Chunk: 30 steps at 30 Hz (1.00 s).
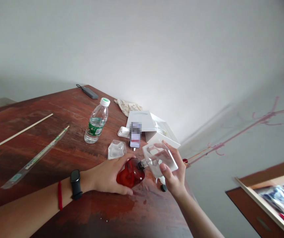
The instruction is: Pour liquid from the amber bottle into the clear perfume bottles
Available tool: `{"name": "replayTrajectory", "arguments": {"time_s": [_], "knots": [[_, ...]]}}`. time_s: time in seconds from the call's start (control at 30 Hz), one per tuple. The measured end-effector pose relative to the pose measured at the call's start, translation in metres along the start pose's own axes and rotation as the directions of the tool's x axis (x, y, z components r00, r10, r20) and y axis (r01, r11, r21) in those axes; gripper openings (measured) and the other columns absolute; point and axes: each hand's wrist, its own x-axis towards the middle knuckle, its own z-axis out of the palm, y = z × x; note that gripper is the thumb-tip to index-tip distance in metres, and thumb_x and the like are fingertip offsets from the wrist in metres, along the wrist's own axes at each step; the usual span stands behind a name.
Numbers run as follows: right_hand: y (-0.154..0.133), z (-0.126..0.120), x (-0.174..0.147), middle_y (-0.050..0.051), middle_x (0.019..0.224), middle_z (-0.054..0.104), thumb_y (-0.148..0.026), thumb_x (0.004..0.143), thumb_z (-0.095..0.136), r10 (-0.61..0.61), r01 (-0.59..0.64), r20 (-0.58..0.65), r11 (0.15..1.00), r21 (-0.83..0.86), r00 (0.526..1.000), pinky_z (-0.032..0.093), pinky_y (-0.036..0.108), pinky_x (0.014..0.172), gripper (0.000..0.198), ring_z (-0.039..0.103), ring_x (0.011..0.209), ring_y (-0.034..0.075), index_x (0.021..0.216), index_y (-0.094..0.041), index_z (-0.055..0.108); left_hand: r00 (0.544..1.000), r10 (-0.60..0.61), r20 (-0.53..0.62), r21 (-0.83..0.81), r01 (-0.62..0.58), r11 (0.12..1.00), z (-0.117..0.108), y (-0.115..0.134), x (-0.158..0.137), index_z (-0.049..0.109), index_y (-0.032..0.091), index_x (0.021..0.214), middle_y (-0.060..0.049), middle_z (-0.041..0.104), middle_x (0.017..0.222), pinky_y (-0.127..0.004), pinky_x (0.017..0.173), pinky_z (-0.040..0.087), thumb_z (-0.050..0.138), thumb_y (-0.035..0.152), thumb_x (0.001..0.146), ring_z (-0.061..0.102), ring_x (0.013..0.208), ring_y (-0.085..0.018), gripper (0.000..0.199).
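Note:
My left hand [109, 175] is wrapped round a red-amber round bottle [132, 173] that tilts over the table, its dark neck pointing right. My right hand [175, 170] grips a clear square bottle [157, 158] between thumb and fingers. The threaded neck of the clear bottle meets the dark mouth of the amber one; whether they touch cannot be made out. Under my right hand a small black cap [163, 187] lies on the table. Just beyond my left hand sits a clear square dish [117, 149]. Wet spots show on the wood in front.
On the brown table [65, 165] stand a water bottle [96, 122], a phone [135, 140] and a white box [142, 120]. A bare stick [24, 130] and wrapped chopsticks [40, 155] lie left. Behind are a cloth [128, 106] and a grey case [89, 92]. A pink stand [231, 137] leans right.

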Motion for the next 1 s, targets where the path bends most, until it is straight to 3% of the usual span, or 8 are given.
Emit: {"name": "replayTrajectory", "arguments": {"time_s": [0.23,0.5,1.0], "knots": [[-0.008,0.002,0.003,0.012,0.124,0.072,-0.054,0.089,0.077,-0.008,0.011,0.092,0.999,-0.034,0.996,0.064,0.043,0.081,0.06,0.073,0.099,0.028,0.14,-0.026,0.063,0.999,-0.045,0.022,0.036,0.044,0.998,-0.006,0.004,0.001,0.051,0.027,0.14,-0.012,0.067,0.142,-0.048,0.104,0.054,0.097,0.055,0.064,0.065,0.128,-0.042,0.093],[-0.019,0.004,0.013,0.009,0.12,0.072,-0.051,0.091,0.074,-0.103,0.119,0.143,0.987,-0.107,0.984,0.064,0.042,0.081,0.054,0.072,0.095,0.026,0.14,-0.03,0.064,0.997,-0.067,0.027,0.087,0.065,0.994,-0.007,0.004,0.002,0.053,0.025,0.134,-0.013,0.07,0.135,-0.045,0.097,0.056,0.097,0.056,0.062,0.068,0.122,-0.042,0.09],[-0.025,0.003,0.017,0.011,0.122,0.069,-0.05,0.093,0.074,-0.135,0.163,0.213,0.979,-0.12,0.968,0.064,0.042,0.08,0.055,0.071,0.089,0.024,0.141,-0.028,0.061,0.999,-0.045,0.024,0.083,0.043,0.996,-0.007,0.003,0.002,0.052,0.026,0.137,-0.011,0.071,0.133,-0.044,0.1,0.055,0.098,0.056,0.06,0.069,0.12,-0.041,0.095]]}}
